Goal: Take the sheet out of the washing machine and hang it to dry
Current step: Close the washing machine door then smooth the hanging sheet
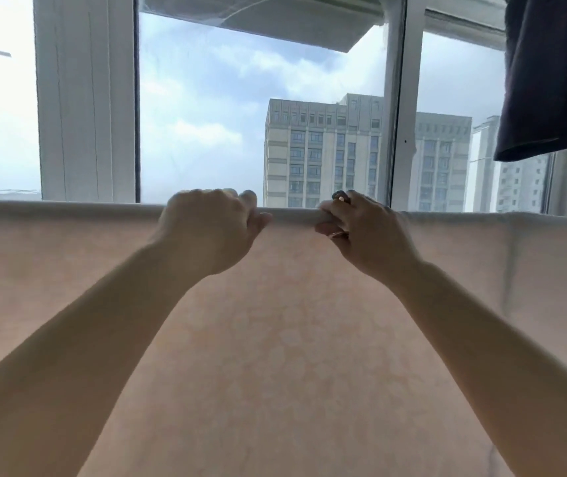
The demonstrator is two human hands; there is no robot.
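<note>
Up at the top fold of the sheet, both hands are working side by side, close together but not touching. It's a pale pinkish sheet with a faint blotchy pattern, draped over a horizontal line or rail that I can't actually see, since the fabric covers it. It hangs down and fills the whole lower half of the view, stretching off both edges.

Left hand sits on the fold with fingers curled over the top edge, thumb sticking out toward the other hand, so it's gripping the folded fabric. Right hand is just beside it, fingers wrapped round the rolled top edge and pinching it; dark nail polish shows on a couple of fingertips.

Behind it all is a white-framed window, with grey apartment blocks and cloudy sky outside. A dark garment hangs at upper right, well apart from the hands. No labels or writing that I can read anywhere.
</note>
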